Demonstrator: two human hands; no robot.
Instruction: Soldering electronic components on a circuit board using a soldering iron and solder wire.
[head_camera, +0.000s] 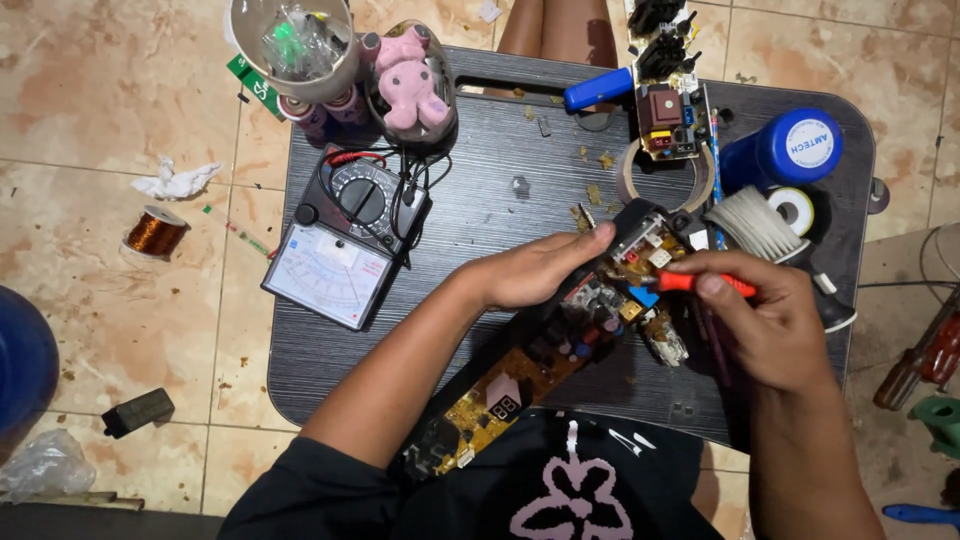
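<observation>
**Board in hand, driver at its top**

My left hand (535, 270) steadies the long circuit board (560, 350), which lies slantwise across the dark surface (480, 200), its low end at my lap. My right hand's (775, 325) grip is closed on a red-handled screwdriver (700, 283), tip at the board's upper end. A multimeter (350, 235) sits well left.

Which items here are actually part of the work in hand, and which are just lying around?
In use:
long circuit board, steadied by the left hand
red-handled tool, held in the right hand

Lying about:
analog multimeter
second circuit board
brush
tape roll
pink plush toy
copper wire spool on the floor
</observation>
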